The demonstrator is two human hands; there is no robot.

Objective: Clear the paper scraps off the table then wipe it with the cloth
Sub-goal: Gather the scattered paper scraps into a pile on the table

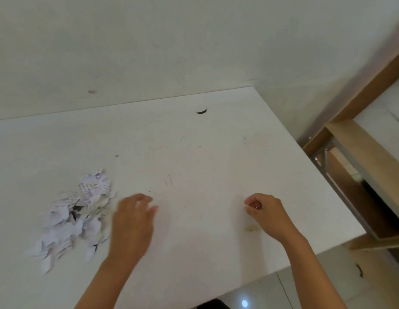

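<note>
Scraps (76, 217) were heaped in one loose pile at the lower left of the frame, on the table (194, 152), well in from its edges. The pile's long axis was stretched diagonally, from the lower left up toward the middle of the frame.

The left hand (132, 224) was parked just beside the pile's right edge, so the paper lay to the left of its fingers. It was blurred, but the fingers looked loosely bent and nothing could be seen held in them. The right hand (266, 216) was placed well apart from the pile, over at the right of the frame, with its fingers curled in and the thumb tucked against them. Whether something tiny was pinched there couldn't be made out. One small yellowish bit (252, 229) was left lying just below that hand.

So the pile would probably be best handled by the left hand, with a sweep or scoop along that diagonal. No cloth was seen anywhere, and the wiping hadn't been started, judging by the marks on the tabletop.
</note>
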